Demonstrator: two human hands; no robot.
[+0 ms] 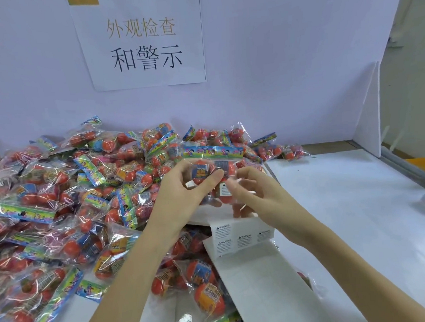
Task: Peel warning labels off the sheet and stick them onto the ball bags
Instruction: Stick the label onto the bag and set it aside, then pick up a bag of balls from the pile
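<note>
I hold one clear ball bag (pixel 214 160) with red balls and a colourful header above the table's middle. My left hand (pixel 183 190) grips its left side, thumb across the front. My right hand (pixel 253 193) holds the bag's right side, and its thumb presses a white warning label (pixel 223 188) onto the plastic. Below the hands lies the label sheet (pixel 241 238), white, with several warning labels at its upper end.
A large heap of ball bags (pixel 67 199) covers the left half of the white table (pixel 358 201) and reaches the back wall. A paper sign (pixel 144 40) hangs on the wall. A white partition (pixel 370 116) stands at the right.
</note>
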